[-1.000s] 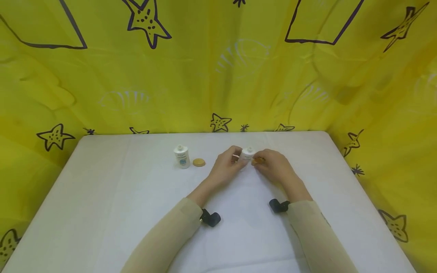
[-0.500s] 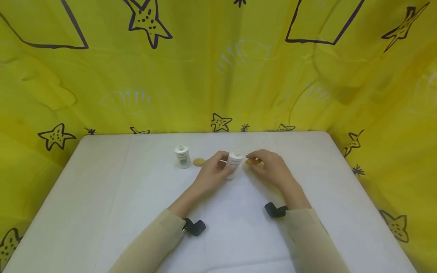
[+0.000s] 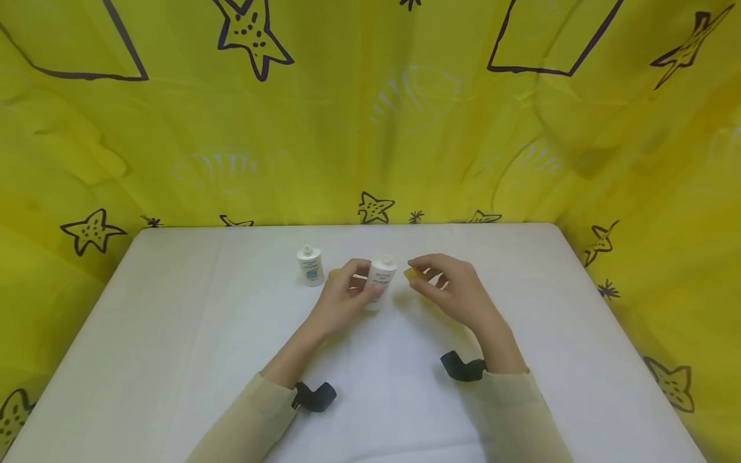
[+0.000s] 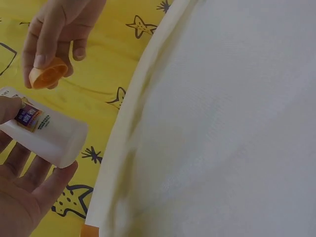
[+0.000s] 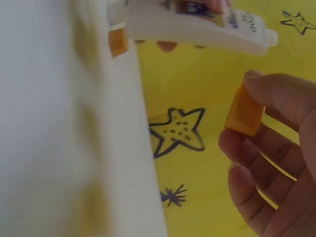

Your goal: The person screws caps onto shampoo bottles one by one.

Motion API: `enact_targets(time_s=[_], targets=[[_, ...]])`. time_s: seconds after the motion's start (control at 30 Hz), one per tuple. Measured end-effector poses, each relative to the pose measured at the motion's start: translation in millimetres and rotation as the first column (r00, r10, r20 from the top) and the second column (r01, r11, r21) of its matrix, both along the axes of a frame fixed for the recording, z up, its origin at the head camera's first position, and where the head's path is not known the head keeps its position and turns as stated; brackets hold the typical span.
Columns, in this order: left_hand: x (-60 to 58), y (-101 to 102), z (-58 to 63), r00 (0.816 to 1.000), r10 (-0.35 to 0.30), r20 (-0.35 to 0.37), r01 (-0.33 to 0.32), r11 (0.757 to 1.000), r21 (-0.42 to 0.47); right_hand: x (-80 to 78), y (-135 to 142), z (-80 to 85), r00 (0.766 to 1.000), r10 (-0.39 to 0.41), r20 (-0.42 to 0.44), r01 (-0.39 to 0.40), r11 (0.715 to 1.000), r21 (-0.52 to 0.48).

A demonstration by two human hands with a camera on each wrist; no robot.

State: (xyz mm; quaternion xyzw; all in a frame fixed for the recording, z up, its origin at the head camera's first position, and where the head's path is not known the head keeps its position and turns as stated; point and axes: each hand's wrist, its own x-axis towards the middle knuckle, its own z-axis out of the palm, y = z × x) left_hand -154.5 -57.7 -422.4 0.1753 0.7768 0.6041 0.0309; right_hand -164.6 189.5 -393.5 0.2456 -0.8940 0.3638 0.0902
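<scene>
My left hand (image 3: 337, 302) grips a small white bottle (image 3: 382, 276) with a printed label, thumb on the front and fingers behind. The bottle leans a little, and its narrow neck is uncapped. In the right wrist view, my right hand (image 5: 284, 163) pinches an orange cap (image 5: 245, 111) between thumb and fingers, just off the bottle's neck end. The left wrist view shows the hollow side of this cap (image 4: 48, 74). A second white bottle (image 3: 311, 265), also uncapped, stands upright left of my left hand. Another orange cap (image 3: 333, 273) lies beside it, partly hidden behind my fingers.
A white cloth covers the table (image 3: 173, 341). A yellow curtain (image 3: 324, 128) with starfish drawings hangs along the table's back edge and sides. Black wrist cameras sit on both forearms, the left camera (image 3: 315, 397) close over the cloth.
My left hand has moved left and nearer with the bottle, away from the right hand. The right hand has shifted slightly left, and the cap it pinches has come away from the bottle.
</scene>
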Motion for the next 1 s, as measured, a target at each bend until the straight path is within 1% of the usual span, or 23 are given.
enact_targets(time_s=[0.1,0.27,0.4,0.5,0.67,0.87,1.0], targets=[[2.9,-2,1.5,0.999,-0.038,-0.009,0.038,0.999,-0.006,8.7,0,9.5,0.998,0.023,-0.052,-0.026,0.999,-0.047],[10.0,-4,4.9,0.992,-0.112,-0.049,0.109,0.992,-0.064,20.5,0,20.7,0.991,0.032,-0.132,-0.046,0.994,-0.098],[14.4,-5,8.8,0.986,-0.148,-0.075,0.142,0.987,-0.079,24.8,-5,25.6,0.984,0.06,-0.165,-0.081,0.989,-0.123],[16.1,-5,11.0,0.983,-0.171,-0.073,0.165,0.984,-0.073,27.2,-10,28.1,0.98,0.084,-0.181,-0.108,0.986,-0.128],[17.7,-3,12.6,0.98,-0.191,-0.05,0.187,0.979,-0.08,30.8,-15,29.7,0.976,0.1,-0.194,-0.127,0.983,-0.129],[20.0,-5,13.4,0.978,-0.201,-0.065,0.193,0.976,-0.103,33.4,-21,29.1,0.981,0.105,-0.163,-0.122,0.988,-0.099],[20.0,-5,13.4,0.979,-0.194,-0.067,0.186,0.977,-0.108,34.2,-22,29.8,0.981,0.102,-0.168,-0.118,0.989,-0.087]])
